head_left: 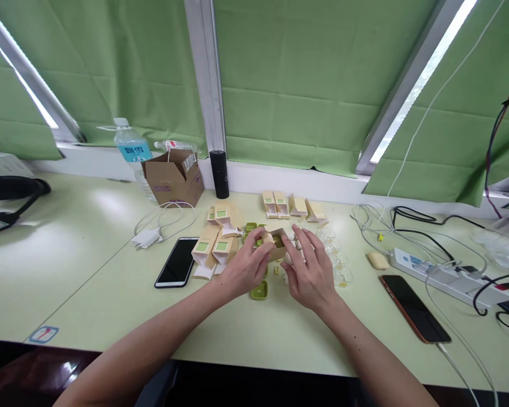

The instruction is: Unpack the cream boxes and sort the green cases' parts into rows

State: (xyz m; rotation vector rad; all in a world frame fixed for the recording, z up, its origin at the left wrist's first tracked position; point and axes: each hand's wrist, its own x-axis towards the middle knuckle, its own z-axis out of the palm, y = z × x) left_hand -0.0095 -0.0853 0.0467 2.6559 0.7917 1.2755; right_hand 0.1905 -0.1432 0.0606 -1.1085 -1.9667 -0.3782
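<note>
Between my hands, above the table, is a small tan cardboard box (275, 252) with its top open and something olive green showing inside. My left hand (246, 264) grips the box's left side, thumb and fingers closed on it. Against the right side press the fingers of my right hand (310, 270), slightly bent, partly hiding the box. Olive-green small trays (259, 290) lie below and behind the hands. Clear plastic domed pieces (340, 260) are grouped right of my right hand. A tiny yellow piece (276, 270) sits between the hands.
Several tan boxes with green windows (222, 244) lie left of my hands, others (275, 203) behind. Phones lie at left (177, 262) and right (415, 308). A power strip (432, 277) with tangled cables is at right. A brown carton (173, 180), water bottle (131, 148) and black cylinder (219, 174) stand behind.
</note>
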